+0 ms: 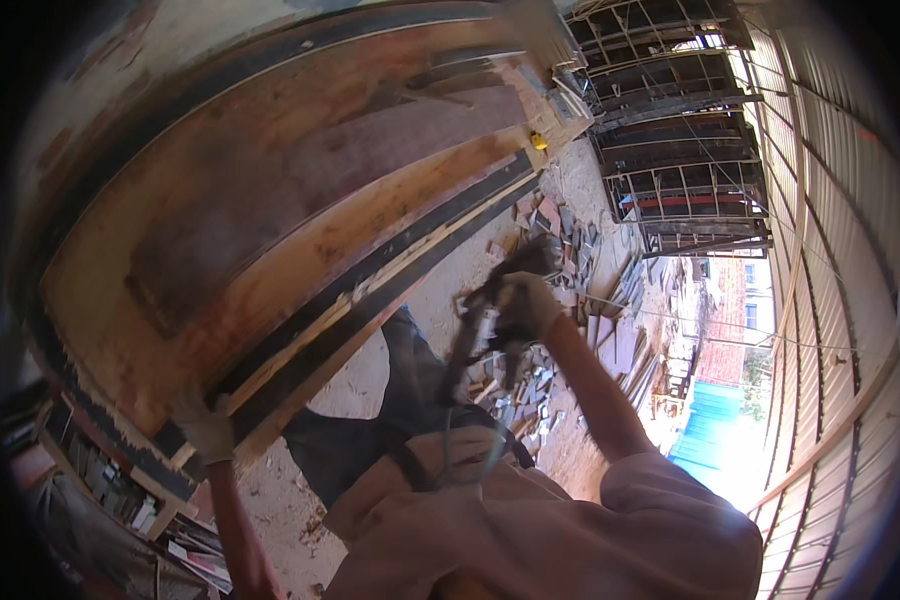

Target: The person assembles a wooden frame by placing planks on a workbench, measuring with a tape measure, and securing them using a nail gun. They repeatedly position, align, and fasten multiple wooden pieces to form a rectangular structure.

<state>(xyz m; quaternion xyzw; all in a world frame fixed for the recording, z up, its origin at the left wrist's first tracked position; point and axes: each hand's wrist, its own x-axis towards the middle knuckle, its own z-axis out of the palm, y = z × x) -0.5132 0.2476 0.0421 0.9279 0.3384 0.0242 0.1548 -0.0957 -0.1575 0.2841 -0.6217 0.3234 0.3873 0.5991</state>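
Note:
In my right hand point(526, 308), which wears a pale glove, is a dark air nail gun point(478, 318). The hand is wrapped round its grip, and motion blurs the gun. A thin pale hose point(447, 445) hangs below it, close to my body. My left hand point(204, 424), also gloved, rests on the near left corner of a large wooden workbench point(270, 285). Its fingers lie stretched over the edge strips, thumb apart, slightly blurred. A long reddish-brown board point(320, 180) lies along the bench top. Dark and pale wood strips point(355, 300) run along the bench's near edge.
Wood offcuts point(550, 385) lie heaped on the floor to the right of the bench. A small yellow object point(538, 141) sits at its far end. Dark racking point(675, 130) stands beyond, near a corrugated metal wall point(830, 230). A shelf with small pieces point(110, 480) is at lower left.

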